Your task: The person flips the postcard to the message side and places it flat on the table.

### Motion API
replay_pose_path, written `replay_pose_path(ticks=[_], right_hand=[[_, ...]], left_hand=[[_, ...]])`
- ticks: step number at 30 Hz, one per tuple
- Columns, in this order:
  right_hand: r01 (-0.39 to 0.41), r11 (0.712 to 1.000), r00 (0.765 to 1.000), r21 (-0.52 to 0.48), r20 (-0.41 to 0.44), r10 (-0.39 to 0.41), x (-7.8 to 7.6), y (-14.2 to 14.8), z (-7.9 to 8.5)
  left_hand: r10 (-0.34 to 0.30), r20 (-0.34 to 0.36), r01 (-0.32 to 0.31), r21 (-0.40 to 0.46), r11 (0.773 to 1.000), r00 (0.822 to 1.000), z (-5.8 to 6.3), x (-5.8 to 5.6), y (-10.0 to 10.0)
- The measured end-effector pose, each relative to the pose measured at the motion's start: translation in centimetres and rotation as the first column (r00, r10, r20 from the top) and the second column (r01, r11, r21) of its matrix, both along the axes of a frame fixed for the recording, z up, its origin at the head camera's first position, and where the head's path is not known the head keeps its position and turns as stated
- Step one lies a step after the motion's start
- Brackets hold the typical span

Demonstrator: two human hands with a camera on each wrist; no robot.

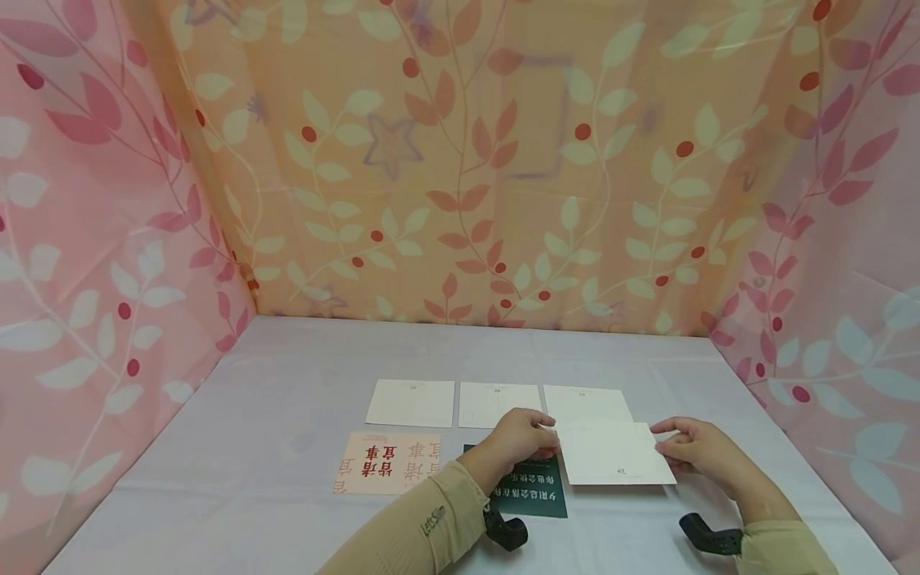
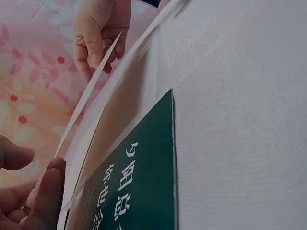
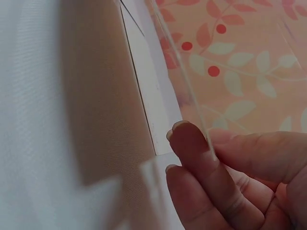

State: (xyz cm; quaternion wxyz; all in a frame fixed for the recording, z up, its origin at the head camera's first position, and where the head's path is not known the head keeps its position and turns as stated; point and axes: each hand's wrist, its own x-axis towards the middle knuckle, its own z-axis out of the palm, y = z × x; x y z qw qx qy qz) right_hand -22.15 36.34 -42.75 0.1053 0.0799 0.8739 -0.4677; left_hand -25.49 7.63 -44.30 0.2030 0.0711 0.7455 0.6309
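A blank-looking white postcard (image 1: pixel 616 457) with small print along its near edge is raised off the table between both hands, casting a shadow beneath. My right hand (image 1: pixel 693 449) pinches its right edge between thumb and fingers (image 3: pixel 194 143). At the left edge, my left hand (image 1: pixel 519 443) holds it by the fingertips (image 2: pixel 53 175). Under the left hand and forearm lies a dark green postcard (image 1: pixel 535 491) with white characters, partly hidden. To its left is a cream postcard (image 1: pixel 388 463) with red characters.
Behind lies a row of white postcards: left (image 1: pixel 410 403), middle (image 1: pixel 496 403) and right (image 1: pixel 585 402); the raised one overlaps the right one in the head view. White cloth covers the table (image 1: pixel 237 447). Patterned curtains (image 1: pixel 460 160) enclose the back and sides.
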Motion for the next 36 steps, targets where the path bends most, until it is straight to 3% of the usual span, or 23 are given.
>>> replay_pose_path(ticks=[13, 27, 36], right_hand=[[-0.024, 1.000, 0.996, 0.011, 0.082, 0.023, 0.6, 0.1, -0.2], [-0.083, 0.996, 0.993, 0.037, 0.093, 0.079, 1.1, 0.3, -0.5], [-0.044, 0.997, 0.993, 0.059, 0.113, 0.037, 1.1, 0.3, -0.6]], left_hand=[[0.007, 0.074, -0.005, -0.033, 0.999, 0.997, -0.3, 0.0, 0.2], [0.014, 0.106, -0.011, -0.032, 0.999, 0.994, -0.1, 0.3, 0.2], [0.010, 0.109, -0.007, -0.026, 1.000, 0.994, -0.2, 0.2, 0.2]])
